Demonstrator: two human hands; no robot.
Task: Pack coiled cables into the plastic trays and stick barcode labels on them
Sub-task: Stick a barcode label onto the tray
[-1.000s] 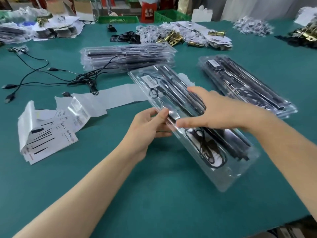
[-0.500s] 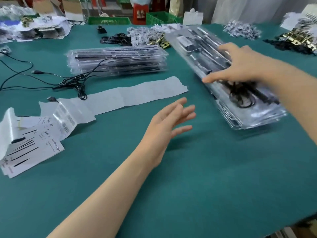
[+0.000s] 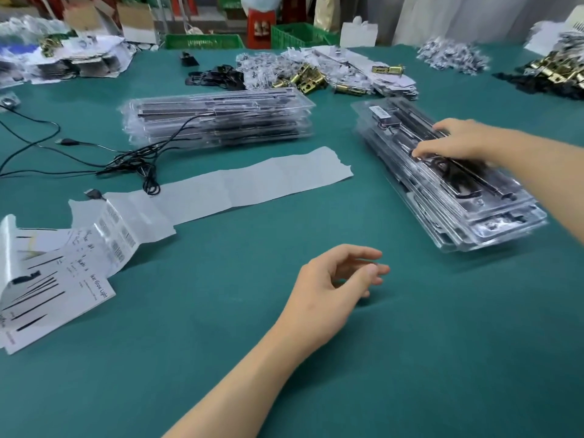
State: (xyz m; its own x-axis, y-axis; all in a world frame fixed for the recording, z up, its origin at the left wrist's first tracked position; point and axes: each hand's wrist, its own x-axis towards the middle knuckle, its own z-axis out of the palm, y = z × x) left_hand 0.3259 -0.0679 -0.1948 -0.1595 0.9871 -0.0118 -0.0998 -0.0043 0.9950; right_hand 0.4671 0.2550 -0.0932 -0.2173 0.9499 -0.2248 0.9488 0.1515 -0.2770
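Head view. Right hand [image 3: 455,137] lies on the top tray [image 3: 392,124] of the stack of filled plastic trays [image 3: 493,222] at the right of the counter [image 3: 410,358]. Its fingers are arched, with the tips pressing the clear plastic and nothing pinched as far as I can tell. Coiled cable [image 3: 455,177] shows dark under the plastic just beside my fingertips. Barcode label [image 3: 379,111] sits at the far end of that tray. Left hand [image 3: 328,289] hovers low over the counter, fingers loosely curled, holding nothing, well apart from the right. Second tray stack [image 3: 221,121] stands far left of centre, with loose black cables [image 3: 132,162] trailing from its near side. White backing strip [image 3: 252,181] lies between the stacks. Printed sheets [image 3: 47,279] lie at the left edge.
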